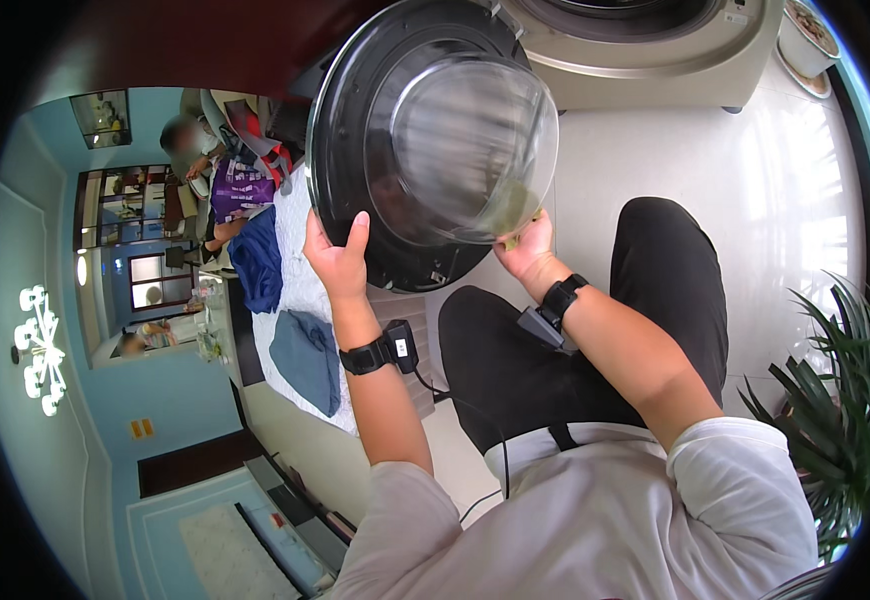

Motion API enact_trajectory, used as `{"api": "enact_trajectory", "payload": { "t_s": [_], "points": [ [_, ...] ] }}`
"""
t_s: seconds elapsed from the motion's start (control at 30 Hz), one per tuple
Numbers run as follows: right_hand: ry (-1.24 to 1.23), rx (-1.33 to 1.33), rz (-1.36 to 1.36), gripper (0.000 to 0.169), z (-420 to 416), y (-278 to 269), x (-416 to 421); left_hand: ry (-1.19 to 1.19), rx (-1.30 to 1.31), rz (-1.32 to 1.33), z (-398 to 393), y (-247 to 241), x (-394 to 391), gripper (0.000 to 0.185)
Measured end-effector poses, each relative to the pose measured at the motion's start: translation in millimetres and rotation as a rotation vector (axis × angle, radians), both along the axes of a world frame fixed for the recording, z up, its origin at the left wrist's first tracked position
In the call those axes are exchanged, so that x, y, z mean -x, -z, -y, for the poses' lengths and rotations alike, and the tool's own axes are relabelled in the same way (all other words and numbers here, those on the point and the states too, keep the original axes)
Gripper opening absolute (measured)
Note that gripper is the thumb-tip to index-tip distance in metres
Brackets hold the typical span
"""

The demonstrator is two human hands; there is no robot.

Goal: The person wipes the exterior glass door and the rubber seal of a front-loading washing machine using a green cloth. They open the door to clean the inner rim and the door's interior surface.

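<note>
A round washing machine door with a black rim and a clear bulging glass bowl stands tilted before me, in front of the machine's opening. My left hand grips the door's rim at its lower left, the thumb on the black face. On the right, my right hand is at the glass bowl's lower edge, with a yellow-green cloth seen partly through the glass between hand and bowl. The fingers behind the glass are partly hidden. Both wrists carry black straps with small boxes.
The washing machine's front is at the top. Left of the door, blue clothing and a grey-blue cloth lie on a white cover. A person sits beyond. A potted plant stands right; a white pot is upper right.
</note>
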State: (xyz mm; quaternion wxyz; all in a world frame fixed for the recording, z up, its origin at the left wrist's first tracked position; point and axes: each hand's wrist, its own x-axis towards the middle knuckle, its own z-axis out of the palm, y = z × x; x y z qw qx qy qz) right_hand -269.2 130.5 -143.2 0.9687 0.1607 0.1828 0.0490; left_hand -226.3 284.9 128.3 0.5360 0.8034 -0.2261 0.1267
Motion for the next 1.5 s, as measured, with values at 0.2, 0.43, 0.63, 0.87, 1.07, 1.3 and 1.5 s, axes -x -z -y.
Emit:
{"api": "enact_trajectory", "payload": {
  "t_s": [0.2, 0.43, 0.63, 0.87, 1.07, 1.3, 1.5],
  "points": [
    [-0.069, -0.025, -0.294, 0.047, -18, -107, 42, 0.019, 0.028, -0.011, -2, -2, 11, 0.048],
    [-0.238, 0.098, -0.083, 0.045, -37, -140, 89, 0.022, 0.014, -0.011, -2, -2, 9, 0.046],
    [-0.122, 0.300, -0.350, 0.051, -47, -118, 100, 0.009, 0.015, -0.011, 0, -3, 15, 0.046],
    [-0.035, 1.384, -0.006, 0.065, -77, -87, 119, -0.004, -0.003, 0.010, 10, -2, 23, 0.046],
    [-0.278, 1.297, 0.108, 0.067, -85, -46, 108, -0.032, 0.035, -0.019, 14, -1, 26, 0.048],
    [-0.198, 1.191, -0.104, 0.073, -71, -14, 64, 0.011, 0.034, -0.016, 6, 2, 13, 0.049],
    [-0.011, 1.427, 0.451, 0.068, -92, -69, 118, -0.077, -0.017, -0.003, -13, 5, 13, 0.050]
  ]
}}
